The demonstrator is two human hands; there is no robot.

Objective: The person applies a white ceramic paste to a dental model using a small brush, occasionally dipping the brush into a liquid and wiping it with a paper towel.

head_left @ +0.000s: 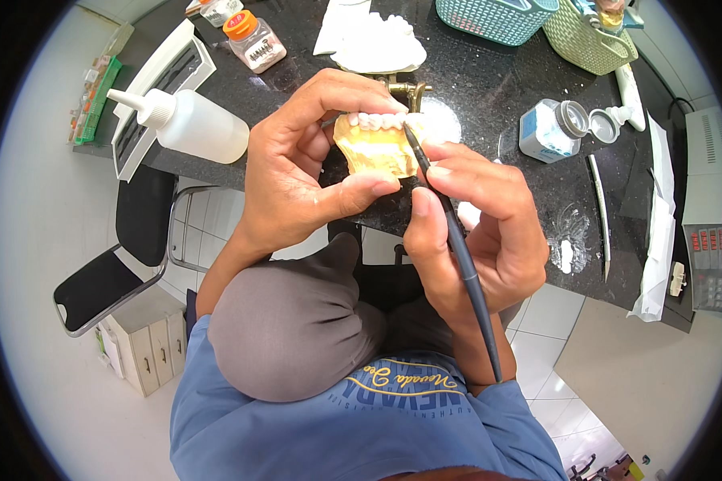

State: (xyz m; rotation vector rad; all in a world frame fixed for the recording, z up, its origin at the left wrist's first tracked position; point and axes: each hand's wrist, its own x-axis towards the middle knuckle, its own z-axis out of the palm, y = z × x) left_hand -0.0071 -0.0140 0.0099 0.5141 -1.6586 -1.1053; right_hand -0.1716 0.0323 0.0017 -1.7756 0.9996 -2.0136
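Observation:
My left hand [297, 168] holds a yellow dental cast [373, 152] with a row of white teeth along its top, thumb on its lower edge, fingers behind. My right hand [477, 232] grips a long black pen-like tool [465, 264], its tip touching the teeth at the cast's right. A brass metal device [417, 88] lies behind the cast, partly hidden by my hands. A translucent squeeze bottle [204, 124] lies on the dark speckled counter [489, 96] to the left.
Around the counter are an orange-lidded jar [258, 52], white plaster pieces [377, 44], two baskets [493, 16], an open blue-labelled jar [545, 136], a white stick [598, 216] and paper [654, 232]. A black chair [92, 293] stands at left.

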